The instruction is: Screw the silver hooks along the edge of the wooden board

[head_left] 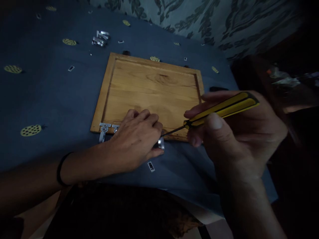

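My right hand [239,136] grips a screwdriver [221,109] with a yellow and black handle. Its thin shaft points left and down, and the tip reaches the near edge of a framed wooden panel [152,89], beside my left fingers. With its fingers bent, my left hand [139,137] holds a shiny metal hinge [161,143] against that edge; most of this hinge is hidden under the hand. Left of the hand, another metal hinge [104,131] lies on the panel's near left corner, and a third [115,128] is partly covered by my fingers.
The panel lies on a blue patterned cloth [50,99] over a table. Several loose metal hinges [100,38] are piled at the back left, with a tiny shiny piece [90,53] nearby. Behind hangs a leaf-patterned curtain or wall covering [194,16]. Dark clutter [286,79] is at right.
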Demonstrator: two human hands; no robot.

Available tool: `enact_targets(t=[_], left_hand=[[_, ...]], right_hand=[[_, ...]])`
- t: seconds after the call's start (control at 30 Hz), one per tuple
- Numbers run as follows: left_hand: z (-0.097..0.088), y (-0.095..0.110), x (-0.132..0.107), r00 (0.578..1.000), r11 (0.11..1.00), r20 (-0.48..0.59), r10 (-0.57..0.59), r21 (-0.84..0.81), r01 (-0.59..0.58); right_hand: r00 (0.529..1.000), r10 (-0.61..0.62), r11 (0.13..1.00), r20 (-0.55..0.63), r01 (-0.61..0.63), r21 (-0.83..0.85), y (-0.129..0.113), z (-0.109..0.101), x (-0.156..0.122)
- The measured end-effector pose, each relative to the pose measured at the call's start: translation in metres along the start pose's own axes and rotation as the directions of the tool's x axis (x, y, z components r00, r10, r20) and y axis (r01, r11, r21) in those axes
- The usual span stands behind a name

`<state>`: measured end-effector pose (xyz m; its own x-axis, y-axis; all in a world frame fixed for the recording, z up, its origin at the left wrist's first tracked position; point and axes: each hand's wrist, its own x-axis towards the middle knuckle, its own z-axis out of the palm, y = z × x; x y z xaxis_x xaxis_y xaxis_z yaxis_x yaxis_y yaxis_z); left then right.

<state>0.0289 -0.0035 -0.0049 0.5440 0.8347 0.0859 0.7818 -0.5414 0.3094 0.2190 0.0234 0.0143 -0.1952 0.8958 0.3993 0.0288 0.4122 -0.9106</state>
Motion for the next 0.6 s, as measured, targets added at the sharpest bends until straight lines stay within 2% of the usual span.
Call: enact_targets(t=[0.33, 0.6], left_hand=[[-0.004, 0.002, 0.003, 0.997, 1.0, 0.076, -0.027, -0.003, 0.028], [-0.002, 0.002, 0.001, 1.0, 1.0, 0.028, -0.013, 0.0, 0.013]], right_hand=[[0.993, -0.04, 0.998, -0.109, 0.045, 0.047, 0.012, -0.011, -0.013], [0.986, -0.051, 0.998, -0.161, 0.056, 0.032, 0.015, -0.024, -0.019]])
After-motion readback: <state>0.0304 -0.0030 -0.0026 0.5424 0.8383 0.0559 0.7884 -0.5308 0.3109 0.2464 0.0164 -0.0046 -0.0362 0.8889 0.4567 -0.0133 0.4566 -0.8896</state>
